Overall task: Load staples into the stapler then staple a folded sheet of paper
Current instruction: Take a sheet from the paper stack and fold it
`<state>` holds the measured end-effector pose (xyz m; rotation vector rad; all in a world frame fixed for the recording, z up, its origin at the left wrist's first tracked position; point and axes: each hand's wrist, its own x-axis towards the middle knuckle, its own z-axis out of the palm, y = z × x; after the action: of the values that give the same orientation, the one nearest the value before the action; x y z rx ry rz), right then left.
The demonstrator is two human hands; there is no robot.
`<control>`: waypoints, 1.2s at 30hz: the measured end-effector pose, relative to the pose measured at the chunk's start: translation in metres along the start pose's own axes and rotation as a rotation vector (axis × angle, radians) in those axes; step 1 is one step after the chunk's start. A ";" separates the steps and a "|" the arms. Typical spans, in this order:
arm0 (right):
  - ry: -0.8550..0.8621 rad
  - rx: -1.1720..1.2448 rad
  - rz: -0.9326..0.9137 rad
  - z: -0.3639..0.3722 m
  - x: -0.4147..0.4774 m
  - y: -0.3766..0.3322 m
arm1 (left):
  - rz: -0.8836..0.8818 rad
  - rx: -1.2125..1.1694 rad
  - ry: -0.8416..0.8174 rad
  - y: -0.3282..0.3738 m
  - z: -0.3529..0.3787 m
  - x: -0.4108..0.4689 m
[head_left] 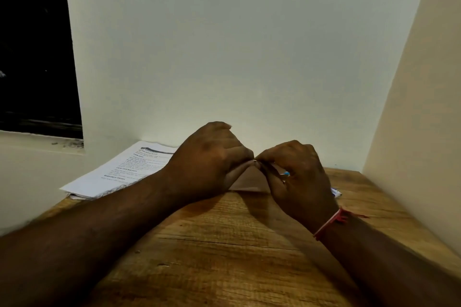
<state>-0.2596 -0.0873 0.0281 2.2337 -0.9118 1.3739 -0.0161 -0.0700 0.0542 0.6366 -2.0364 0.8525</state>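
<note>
In the head view, over the middle of a wooden table (224, 244), shows the left hand (212, 159) and the right hand (296, 177) meeting fingertip to fingertip. Looks like the loading step, under way and not finished. Pinches, between curled left thumb and forefinger, a tiny pale glint, probably the staples (255, 161), though too small to tell for sure. Curls the right fingers round a small blue and silver thing, seemingly the stapler (285, 174), mostly hidden in the palm, at 4 o'clock from the pinch and just beside it. Cannot tell whether the staples touch the stapler's channel. Leaves a brown sheet (249, 183) lying on the table at 6 o'clock below the pinch, between the two hands; whether folded, hard to say. Finds printed pages (117, 174) at 9 o'clock of the left hand, and a blue and white packet (336, 192) peeking out at 3 o'clock behind the right hand. Left to do, by this reckoning: seat the staples, close up, staple the sheet.
</note>
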 end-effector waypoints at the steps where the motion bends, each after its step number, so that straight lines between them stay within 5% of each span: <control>1: 0.004 0.002 0.004 -0.001 0.001 0.001 | 0.003 0.006 0.001 -0.002 -0.001 0.000; 23: 0.091 -0.029 0.204 -0.018 0.009 0.041 | -0.260 0.041 -0.072 -0.057 -0.010 -0.010; 28: 0.116 0.207 0.362 -0.021 0.010 0.036 | -0.775 -0.531 0.021 -0.040 -0.003 -0.016; 36: 0.128 0.516 0.496 -0.019 0.011 0.025 | -1.102 -1.043 -0.182 -0.026 0.003 -0.014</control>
<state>-0.2852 -0.0976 0.0461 2.3179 -1.2319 2.1577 0.0083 -0.0871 0.0501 1.0092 -1.5635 -0.8699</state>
